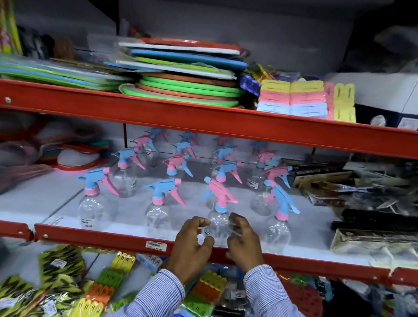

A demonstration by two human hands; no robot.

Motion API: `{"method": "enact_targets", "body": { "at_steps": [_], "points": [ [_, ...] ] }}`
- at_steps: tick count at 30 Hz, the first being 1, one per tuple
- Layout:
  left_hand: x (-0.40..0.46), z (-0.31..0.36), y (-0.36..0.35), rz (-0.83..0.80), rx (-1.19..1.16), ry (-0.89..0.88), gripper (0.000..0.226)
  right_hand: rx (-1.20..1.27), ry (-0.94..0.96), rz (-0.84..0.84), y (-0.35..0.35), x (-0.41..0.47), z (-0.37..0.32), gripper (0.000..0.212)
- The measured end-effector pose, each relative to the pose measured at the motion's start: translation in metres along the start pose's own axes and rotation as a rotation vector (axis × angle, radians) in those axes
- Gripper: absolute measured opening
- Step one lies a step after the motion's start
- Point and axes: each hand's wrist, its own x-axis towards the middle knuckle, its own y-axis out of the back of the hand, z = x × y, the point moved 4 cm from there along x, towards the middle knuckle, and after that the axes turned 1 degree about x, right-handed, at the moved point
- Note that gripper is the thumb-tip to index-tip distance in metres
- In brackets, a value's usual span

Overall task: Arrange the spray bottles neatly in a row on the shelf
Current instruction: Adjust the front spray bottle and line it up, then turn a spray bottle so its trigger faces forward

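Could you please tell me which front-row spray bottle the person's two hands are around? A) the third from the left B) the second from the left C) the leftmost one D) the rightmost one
A: the left hand and right hand flank the clear body of the third front-row spray bottle, the one with the pink trigger head.

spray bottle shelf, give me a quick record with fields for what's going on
shelf: middle shelf, red front edge, white surface
stock: clear spray bottles with pink and blue trigger heads, in four columns running front to back
front row: four bottles
left hand: fingers curled, beside the third front bottle
right hand: on that bottle's other side
grip: cannot tell if either hand is closed on it
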Motion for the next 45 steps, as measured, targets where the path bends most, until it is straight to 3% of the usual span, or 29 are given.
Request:
{"method": "enact_targets", "body": {
  "at_steps": [10,15,18,24,36,40,45],
  "points": [
    [0.004,0.012,-0.019,0.032,0.042,0.141,0.056,0.042,0.033,0.050,0.019,-0.010,0.014,0.032],
    [-0.007,0.012,-0.019,0.160,0.056,0.105,0.049,0.057,-0.032,-0.126,0.012,0.002,0.014,0.063],
    [-0.009,0.013,-0.024,0.136,0.087,0.090,0.040,0.046,-0.044,-0.191,0.008,0.005,0.009,0.067],
    [-0.001,0.014,-0.022,0.085,0.071,0.101,0.047,0.072,-0.064,-0.094,0.013,-0.002,0.010,0.045],
    [-0.003,0.017,-0.018,0.007,0.049,0.090,0.055,0.036,-0.016,-0.046,0.016,-0.012,0.006,0.038],
    [-0.012,0.017,-0.013,0.118,0.045,-0.018,0.056,0.036,0.060,0.093,0.032,-0.031,0.012,0.040],
    [-0.021,0.035,-0.033,0.218,0.026,-0.179,0.032,0.020,0.122,0.381,0.080,-0.053,0.023,0.035]
  ]
}}
